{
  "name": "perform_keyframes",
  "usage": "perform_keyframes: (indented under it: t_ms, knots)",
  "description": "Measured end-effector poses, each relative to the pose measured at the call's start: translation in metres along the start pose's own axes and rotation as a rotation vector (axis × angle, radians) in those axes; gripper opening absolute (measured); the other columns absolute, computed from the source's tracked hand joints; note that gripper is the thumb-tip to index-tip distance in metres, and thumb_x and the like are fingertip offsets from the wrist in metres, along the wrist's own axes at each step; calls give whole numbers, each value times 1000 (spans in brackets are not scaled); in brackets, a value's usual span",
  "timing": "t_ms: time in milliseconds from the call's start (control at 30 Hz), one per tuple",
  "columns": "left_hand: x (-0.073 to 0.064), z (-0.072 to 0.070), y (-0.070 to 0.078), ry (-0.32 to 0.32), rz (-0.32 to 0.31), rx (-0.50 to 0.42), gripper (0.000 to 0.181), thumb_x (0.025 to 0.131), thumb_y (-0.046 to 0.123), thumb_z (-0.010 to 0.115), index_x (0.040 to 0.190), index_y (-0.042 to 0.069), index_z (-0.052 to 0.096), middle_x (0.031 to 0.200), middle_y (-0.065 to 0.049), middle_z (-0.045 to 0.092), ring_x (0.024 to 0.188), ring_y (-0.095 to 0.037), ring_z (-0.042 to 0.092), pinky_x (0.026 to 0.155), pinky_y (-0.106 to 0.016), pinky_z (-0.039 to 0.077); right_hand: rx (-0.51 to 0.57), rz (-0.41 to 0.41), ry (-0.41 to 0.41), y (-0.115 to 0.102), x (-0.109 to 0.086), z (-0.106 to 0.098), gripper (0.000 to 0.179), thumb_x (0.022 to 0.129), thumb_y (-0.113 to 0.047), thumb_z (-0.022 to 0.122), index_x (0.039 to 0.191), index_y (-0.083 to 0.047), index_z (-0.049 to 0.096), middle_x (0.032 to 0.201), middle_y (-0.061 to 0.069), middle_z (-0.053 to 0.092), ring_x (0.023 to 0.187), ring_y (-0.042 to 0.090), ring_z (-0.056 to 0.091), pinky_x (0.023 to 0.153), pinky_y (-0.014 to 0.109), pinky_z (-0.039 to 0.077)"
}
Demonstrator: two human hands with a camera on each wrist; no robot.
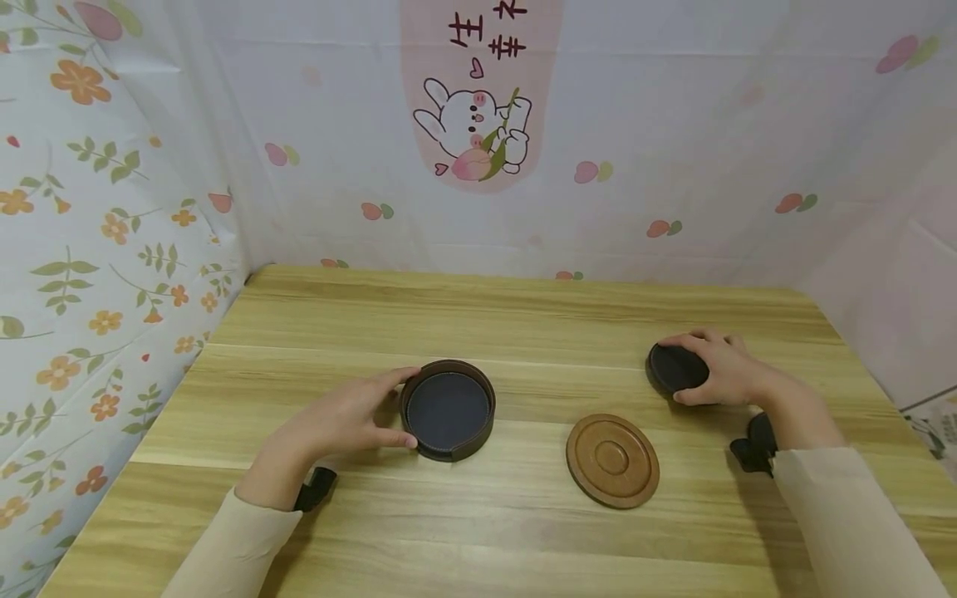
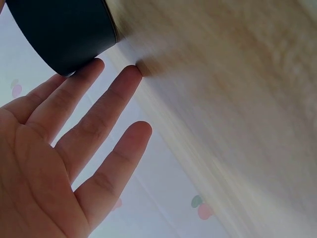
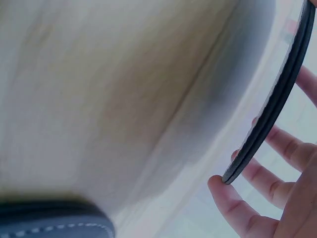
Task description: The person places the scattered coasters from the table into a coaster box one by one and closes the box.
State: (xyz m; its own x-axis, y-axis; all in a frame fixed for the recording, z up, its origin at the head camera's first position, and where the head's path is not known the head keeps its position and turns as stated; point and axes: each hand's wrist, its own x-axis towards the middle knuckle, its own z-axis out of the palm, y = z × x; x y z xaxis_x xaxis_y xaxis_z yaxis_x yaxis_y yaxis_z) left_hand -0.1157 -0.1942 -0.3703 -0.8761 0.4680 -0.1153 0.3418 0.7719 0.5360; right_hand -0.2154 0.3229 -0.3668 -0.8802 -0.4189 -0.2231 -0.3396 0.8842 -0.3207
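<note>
At the table [image 1: 478, 540], spread left hand [image 1: 351, 419] touches round holder [image 1: 475, 443]; right hand [image 1: 727, 371] pinches black disc [image 1: 676, 368] edgewise; slack pinch could drop it.

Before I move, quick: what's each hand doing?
Left hand: open, touching the round holder.
Right hand: closed, holding a black coaster.

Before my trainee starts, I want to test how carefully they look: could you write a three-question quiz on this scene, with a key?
1. Which hand holds a black disc?
2. True or false: the wooden disc lies on the table with neither hand touching it.
3. The left hand has its fingers on: a) the wooden disc; b) the round holder; c) the rabbit drawing.

Key: 1. The right hand. 2. True. 3. b.
</note>
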Motion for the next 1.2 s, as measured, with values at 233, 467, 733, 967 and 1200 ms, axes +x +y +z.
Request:
perform_keyframes:
  t_ms: [233,467,733,967,1200]
  knots:
    - [0,0,-1,1,-4,-9,97,78,48,82,155,12,35,142,-12,58,130,-30,56,110,-52,43,4,-21,17,-17,0,-2,79,79,-35,82,146,-16,44,148,32,29,127,64,22,89,77,33]
    - [-1,0,-1,9,5,-2,95,79,49,81,154,11,36,141,-14,58,129,-33,56,108,-55,44,7,-54,27,-37,0,-6,78,79,-34,82,146,-19,45,147,29,32,127,60,25,87,74,39]
    - [-1,0,-2,5,8,-4,95,78,50,80,153,11,37,141,-14,57,129,-32,56,107,-54,44,-19,-81,36,-56,1,-7,77,79,-31,82,146,-22,45,147,27,34,126,56,28,86,70,42]
    - [-1,1,-1,1,-1,-5,96,78,49,81,154,12,36,141,-13,57,129,-31,56,108,-53,44,-32,-120,51,-73,2,-7,76,77,-28,82,145,-24,47,147,22,36,126,51,29,86,64,45]
    - [-1,1,0,6,-8,-8,96,78,49,81,154,11,36,142,-14,57,130,-32,56,109,-54,43,-53,-163,54,-91,5,-7,76,76,-25,81,145,-23,48,146,21,37,123,47,32,82,57,50]
